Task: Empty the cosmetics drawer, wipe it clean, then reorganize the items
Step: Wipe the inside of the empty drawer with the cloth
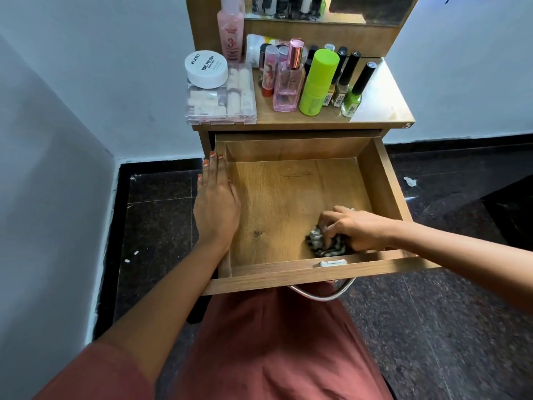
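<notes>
The wooden drawer (pixel 288 197) is pulled out and holds no cosmetics. My right hand (pixel 354 229) is shut on a crumpled black-and-white patterned cloth (pixel 324 245), pressed on the drawer floor near the front right corner. My left hand (pixel 216 203) lies flat, fingers apart, on the drawer's left wall. On the dresser top stand the cosmetics: a white nail polish remover tub (pixel 206 69) on a clear case (pixel 220 102), a tall pink bottle (pixel 230 30), a pink perfume bottle (pixel 288 85), a lime green container (pixel 317 82) and several nail polish bottles (pixel 353 88).
A mirror (pixel 331 7) rises behind the dresser top. A metal handle (pixel 323 295) hangs under the drawer front, above my lap in a rust-coloured garment. White walls stand left and right. Small white scraps (pixel 409 181) lie on the dark speckled floor.
</notes>
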`<state>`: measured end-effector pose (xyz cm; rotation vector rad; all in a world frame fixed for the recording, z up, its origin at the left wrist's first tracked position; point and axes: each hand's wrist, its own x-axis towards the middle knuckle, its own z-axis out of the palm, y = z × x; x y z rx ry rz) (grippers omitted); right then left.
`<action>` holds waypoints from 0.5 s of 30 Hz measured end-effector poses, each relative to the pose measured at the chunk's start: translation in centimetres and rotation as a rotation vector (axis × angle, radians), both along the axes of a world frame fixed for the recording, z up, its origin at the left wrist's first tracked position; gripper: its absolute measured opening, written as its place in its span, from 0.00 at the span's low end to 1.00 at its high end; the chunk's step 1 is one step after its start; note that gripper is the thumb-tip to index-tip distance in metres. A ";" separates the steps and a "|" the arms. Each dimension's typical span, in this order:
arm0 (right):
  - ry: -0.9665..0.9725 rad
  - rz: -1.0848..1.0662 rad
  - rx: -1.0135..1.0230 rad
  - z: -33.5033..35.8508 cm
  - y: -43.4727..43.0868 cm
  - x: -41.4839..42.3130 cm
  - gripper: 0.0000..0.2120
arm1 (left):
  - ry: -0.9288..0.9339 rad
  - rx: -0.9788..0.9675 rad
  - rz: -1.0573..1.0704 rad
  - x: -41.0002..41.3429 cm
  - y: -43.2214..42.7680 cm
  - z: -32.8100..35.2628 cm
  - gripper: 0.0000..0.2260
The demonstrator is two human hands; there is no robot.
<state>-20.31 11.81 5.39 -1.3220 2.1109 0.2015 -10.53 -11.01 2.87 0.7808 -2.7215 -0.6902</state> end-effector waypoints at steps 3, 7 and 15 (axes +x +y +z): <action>-0.025 0.009 -0.035 -0.3 -2.7 1.6 0.19 | -0.005 -0.002 0.003 0.0 -0.1 0.0 0.21; 0.065 0.044 -0.028 -0.5 -4.2 2.6 0.21 | -0.002 0.001 -0.001 0.0 -0.2 -0.1 0.21; 0.129 -0.059 0.224 0.9 1.1 1.1 0.23 | 0.007 0.007 -0.010 0.0 0.1 0.0 0.21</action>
